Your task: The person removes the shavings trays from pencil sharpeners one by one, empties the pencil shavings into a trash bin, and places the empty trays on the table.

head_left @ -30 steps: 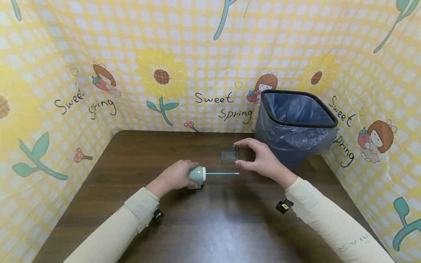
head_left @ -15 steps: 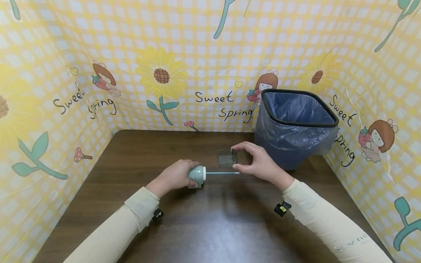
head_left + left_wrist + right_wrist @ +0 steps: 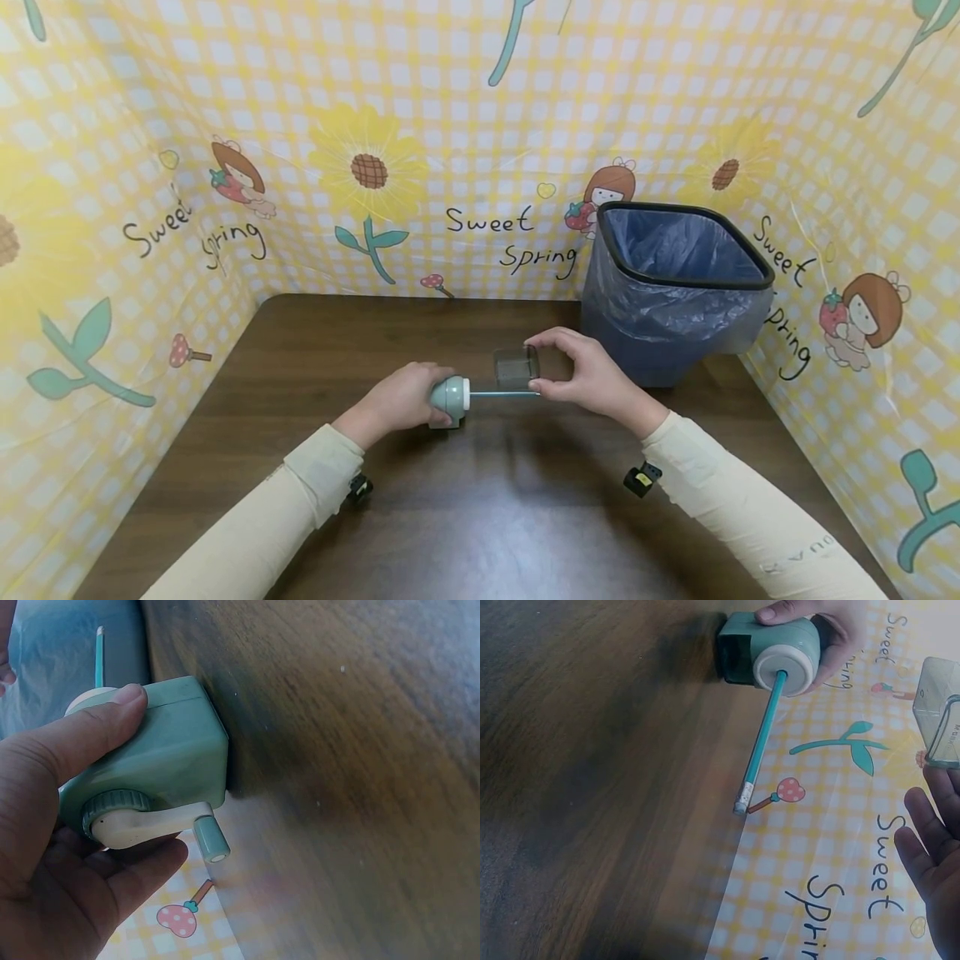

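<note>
Left of the table's middle, my left hand (image 3: 393, 402) grips a mint-green crank pencil sharpener (image 3: 448, 403) by its body. Its cream crank (image 3: 157, 823) with a green knob shows in the left wrist view, near the palm. A teal pencil (image 3: 762, 746) sticks out of the sharpener's white round front, its eraser end outward. A dark hollow (image 3: 735, 658) shows in the sharpener's side in the right wrist view. Between thumb and fingers, my right hand (image 3: 592, 373) pinches a clear smoky shavings drawer (image 3: 513, 367), raised just behind the pencil's outer end in the head view.
A trash bin (image 3: 637, 325) with a bluish plastic liner and black rim stands at the table's back right, close behind the right hand. Yellow checked cloth (image 3: 300, 100) walls the brown wooden table (image 3: 480, 517) on the back and sides.
My right hand has moved slightly left and down with the shavings drawer, bringing its fingertips by the pencil's eraser end. The left hand and sharpener have stayed put.
</note>
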Demonstrator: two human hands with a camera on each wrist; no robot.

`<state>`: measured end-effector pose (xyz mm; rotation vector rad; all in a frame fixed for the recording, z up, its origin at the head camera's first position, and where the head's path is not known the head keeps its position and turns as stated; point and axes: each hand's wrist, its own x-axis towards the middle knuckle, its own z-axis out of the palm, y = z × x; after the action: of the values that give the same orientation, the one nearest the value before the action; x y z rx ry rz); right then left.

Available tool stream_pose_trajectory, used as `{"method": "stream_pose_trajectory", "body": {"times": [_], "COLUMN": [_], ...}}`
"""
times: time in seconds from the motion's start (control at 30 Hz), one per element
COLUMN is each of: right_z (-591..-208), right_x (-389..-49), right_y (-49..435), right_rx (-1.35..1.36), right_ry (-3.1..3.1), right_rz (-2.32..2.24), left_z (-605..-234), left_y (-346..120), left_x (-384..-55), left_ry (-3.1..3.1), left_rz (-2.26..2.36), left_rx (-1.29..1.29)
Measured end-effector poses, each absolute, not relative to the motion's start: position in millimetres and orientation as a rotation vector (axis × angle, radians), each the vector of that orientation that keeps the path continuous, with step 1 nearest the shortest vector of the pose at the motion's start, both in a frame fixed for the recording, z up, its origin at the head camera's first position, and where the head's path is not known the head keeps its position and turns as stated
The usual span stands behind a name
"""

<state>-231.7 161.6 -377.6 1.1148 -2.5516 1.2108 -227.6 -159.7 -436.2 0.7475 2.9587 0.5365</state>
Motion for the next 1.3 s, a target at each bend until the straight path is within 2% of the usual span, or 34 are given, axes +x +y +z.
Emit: {"method": "stream_pose_trajectory", "body": {"times": [1.3], "right_z": [-409.8], "right_x": [-224.6], "right_y": [154.5], "right_rx": [1.092], "right_ry": [-2.605], "right_rz": [1.326], "left_z": [-436.7], "left_y": [-160.9], "left_x": [-228.9], "left_ry": [2.955], "left_rz": [0.551], "left_rx": [0.76]}}
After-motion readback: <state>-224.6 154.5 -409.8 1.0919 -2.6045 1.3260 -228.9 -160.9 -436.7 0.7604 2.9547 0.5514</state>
